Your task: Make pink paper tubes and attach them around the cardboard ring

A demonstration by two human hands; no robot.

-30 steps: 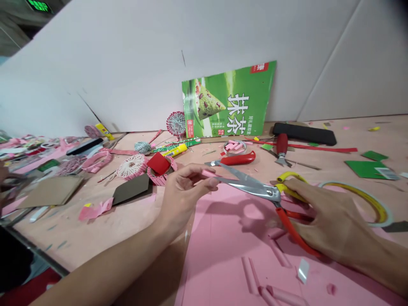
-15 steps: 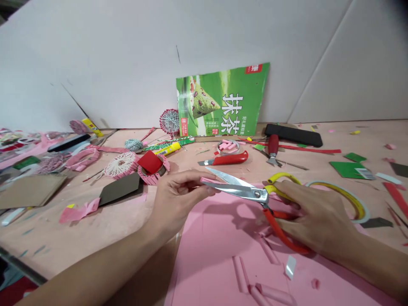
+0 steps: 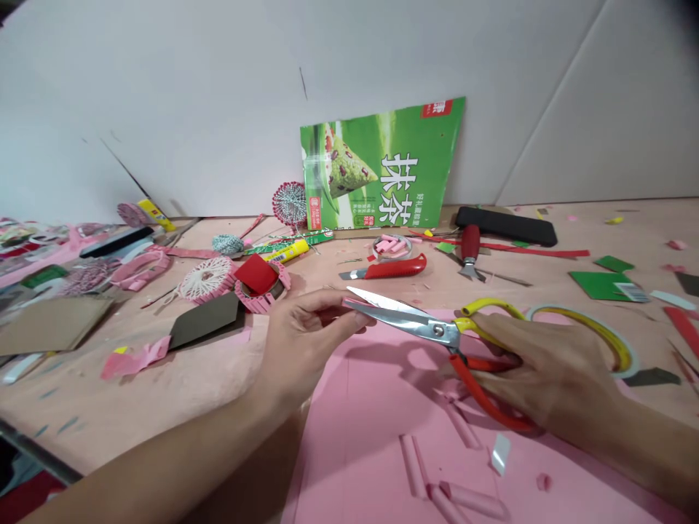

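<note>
My right hand [image 3: 540,356] is closed around the handles of scissors [image 3: 437,331], one yellow and one red. The blades point left, slightly parted, with their tips at the fingertips of my left hand [image 3: 311,335]. My left hand pinches a small pink paper piece [image 3: 354,304], mostly hidden by the fingers and the lower blade. Below the hands lies a pink sheet [image 3: 365,437], with several rolled pink paper tubes [image 3: 415,466] and a small white scrap [image 3: 500,454] on it.
Behind the hands lie a red cutter knife [image 3: 396,268], a clear ring of pink pieces [image 3: 392,247], a red-handled tool [image 3: 470,247] and a black case [image 3: 505,225]. A green cardboard piece [image 3: 404,175] leans on the wall. A tape roll [image 3: 628,356] is at right, a red-topped pink ring [image 3: 262,284] at left.
The scissor blades have drawn slightly closer together, with the tips further over my left fingertips. The view has shifted a little.
</note>
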